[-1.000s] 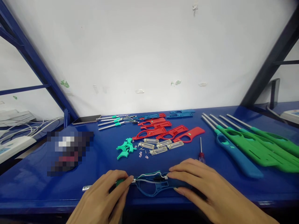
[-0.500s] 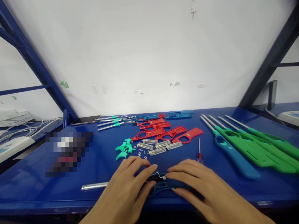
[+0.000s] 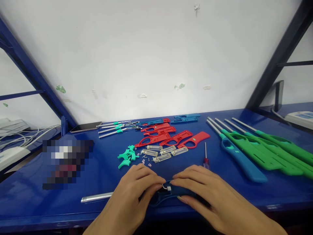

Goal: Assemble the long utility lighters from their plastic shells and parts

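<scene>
Near the table's front edge lies a blue lighter shell (image 3: 168, 197), open side up, with a white wire and a small white connector showing in it. A silver tube (image 3: 96, 197) sticks out to the left from under my left hand (image 3: 137, 192). The left thumb and fingers are pinched together over the black part and wire inside the shell. My right hand (image 3: 202, 191) grips the shell's right part, thumb on the near side and fingers on the far side.
Beyond the hands lie green triggers (image 3: 124, 163), clear fuel tanks (image 3: 162, 158), red shells (image 3: 153, 139) and silver tubes with wires (image 3: 112, 132). A screwdriver (image 3: 206, 161), a blue lighter (image 3: 244, 161) and green lighters (image 3: 259, 151) lie right. A phone (image 3: 85, 127) is back left.
My left fingertips have closed together over the wire and black part, covering more of them. The right hand keeps its hold. The whole view has shifted slightly.
</scene>
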`<state>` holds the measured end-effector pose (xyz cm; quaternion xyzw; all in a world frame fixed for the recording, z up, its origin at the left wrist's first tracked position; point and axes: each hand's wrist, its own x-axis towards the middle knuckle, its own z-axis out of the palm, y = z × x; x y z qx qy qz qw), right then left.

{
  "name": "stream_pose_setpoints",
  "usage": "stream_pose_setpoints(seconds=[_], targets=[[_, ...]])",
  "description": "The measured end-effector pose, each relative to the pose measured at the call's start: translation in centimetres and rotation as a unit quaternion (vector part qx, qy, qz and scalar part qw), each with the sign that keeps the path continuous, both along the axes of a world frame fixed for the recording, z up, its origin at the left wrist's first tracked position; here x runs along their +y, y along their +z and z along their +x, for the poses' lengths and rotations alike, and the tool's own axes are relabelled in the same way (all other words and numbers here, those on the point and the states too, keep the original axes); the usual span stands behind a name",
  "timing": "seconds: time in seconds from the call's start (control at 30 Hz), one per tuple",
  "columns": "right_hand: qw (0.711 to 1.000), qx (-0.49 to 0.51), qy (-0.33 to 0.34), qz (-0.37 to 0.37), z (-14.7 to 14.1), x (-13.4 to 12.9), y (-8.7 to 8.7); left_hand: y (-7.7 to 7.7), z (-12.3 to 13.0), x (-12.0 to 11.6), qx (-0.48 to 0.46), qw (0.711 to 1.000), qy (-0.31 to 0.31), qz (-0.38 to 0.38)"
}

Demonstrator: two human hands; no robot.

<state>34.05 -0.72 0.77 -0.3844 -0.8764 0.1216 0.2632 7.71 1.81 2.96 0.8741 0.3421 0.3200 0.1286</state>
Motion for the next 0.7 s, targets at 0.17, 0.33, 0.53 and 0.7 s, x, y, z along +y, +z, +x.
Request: stream_pose_setpoints(seconds=[0.17, 0.33, 0.53, 0.7], targets=[[1.000, -0.005, 0.000, 0.000, 0.08, 0.04, -0.01, -0.44, 0.13, -0.29, 0.003, 0.998, 0.004, -0.062], [1.000, -0.007, -0.002, 0.002, 0.04, -0.07, 0.07, -0.44, 0.29, -0.33, -0.002, 0.998, 0.000, -0.065], [1.000, -0.008, -0.004, 0.002, 0.10, -0.12, -0.03, -0.51, 0.50, -0.37, -0.015, 0.996, 0.007, -0.090], [1.000, -0.023, -0.005, -0.008, 0.07, -0.05, -0.15, -0.57, 0.46, -0.65, -0.001, 0.995, 0.005, -0.098]])
